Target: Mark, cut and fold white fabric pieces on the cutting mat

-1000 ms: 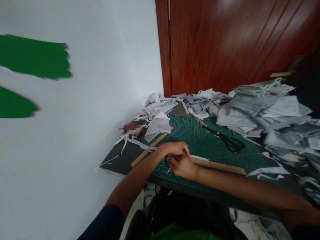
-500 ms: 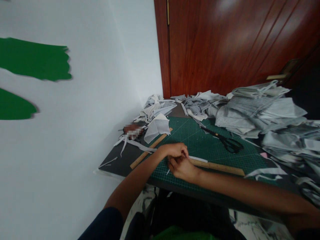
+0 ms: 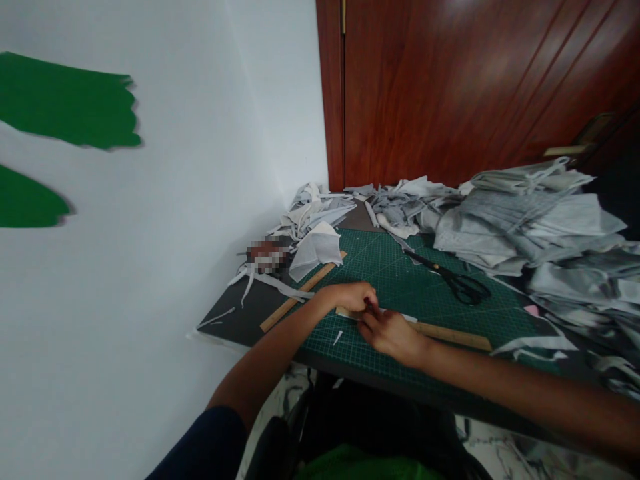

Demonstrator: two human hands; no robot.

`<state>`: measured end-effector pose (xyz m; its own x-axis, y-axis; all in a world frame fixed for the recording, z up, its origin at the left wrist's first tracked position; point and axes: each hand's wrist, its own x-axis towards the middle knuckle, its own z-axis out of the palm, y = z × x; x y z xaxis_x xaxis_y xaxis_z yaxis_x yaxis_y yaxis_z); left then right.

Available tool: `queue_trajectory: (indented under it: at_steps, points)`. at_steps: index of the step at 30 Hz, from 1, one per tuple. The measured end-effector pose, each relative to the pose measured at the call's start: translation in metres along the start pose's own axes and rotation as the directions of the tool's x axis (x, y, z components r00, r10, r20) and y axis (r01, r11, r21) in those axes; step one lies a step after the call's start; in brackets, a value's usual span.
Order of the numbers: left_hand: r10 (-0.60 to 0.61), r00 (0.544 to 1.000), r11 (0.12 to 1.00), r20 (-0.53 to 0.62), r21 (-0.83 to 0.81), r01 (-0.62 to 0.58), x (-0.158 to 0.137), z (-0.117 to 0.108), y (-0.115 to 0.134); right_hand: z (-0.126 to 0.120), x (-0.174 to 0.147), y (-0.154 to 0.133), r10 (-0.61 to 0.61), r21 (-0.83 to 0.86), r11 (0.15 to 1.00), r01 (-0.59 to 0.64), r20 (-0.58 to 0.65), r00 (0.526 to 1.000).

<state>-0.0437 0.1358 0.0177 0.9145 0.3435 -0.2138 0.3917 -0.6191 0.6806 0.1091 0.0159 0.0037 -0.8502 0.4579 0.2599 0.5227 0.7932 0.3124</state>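
Observation:
My left hand (image 3: pixel 354 297) is closed, its fingertips bent down to the white fabric strip (image 3: pixel 404 317) that lies along a wooden ruler (image 3: pixel 455 335). Right up against it, my right hand (image 3: pixel 393 333) pinches at the same strip from the near side. The two sets of fingertips meet, and they hide the strip's middle. One end of the strip shows to the right of my fingers. A small white scrap (image 3: pixel 338 337) rests on the green cutting mat (image 3: pixel 390 267), left of my right hand.
Black scissors (image 3: pixel 450 277) lie on the mat beyond my hands. A second wooden ruler (image 3: pixel 305 290) slants at the left under grey fabric (image 3: pixel 317 250). Piles of grey fabric (image 3: pixel 530 220) line the back and right. A white wall (image 3: pixel 200 167) borders the left side.
Both hands have shifted slightly to the right along the strip, uncovering the ruler's left end. The small white scrap now shows whole on the mat. My view has tilted a little.

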Motion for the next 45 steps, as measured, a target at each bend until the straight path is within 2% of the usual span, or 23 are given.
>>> queue_trajectory:
  at_steps: [5,15,24,29,45]
  points:
    - [0.022,1.000,1.000,-0.001,0.000,-0.022,0.001,0.001,-0.002,0.004,-0.009,0.003,-0.031,-0.008,1.000,0.031,-0.029,0.999]
    - [0.001,1.000,1.000,0.021,0.016,-0.001,-0.001,-0.004,0.004,0.014,0.010,-0.001,-0.015,-0.011,1.000,0.014,-0.059,0.998]
    - [0.007,1.000,1.000,0.012,-0.021,-0.007,0.001,-0.002,0.003,-0.005,-0.023,0.004,-0.032,-0.052,0.998,0.029,-0.062,0.998]
    - [0.006,1.000,0.999,-0.002,-0.041,-0.006,0.001,-0.001,0.000,-0.008,-0.039,0.010,-0.044,-0.081,0.996,0.039,-0.061,0.997]
    - [-0.003,1.000,0.998,-0.006,-0.067,0.003,0.003,0.000,-0.006,-0.014,-0.063,0.025,-0.053,-0.058,0.997,0.051,-0.030,0.998]
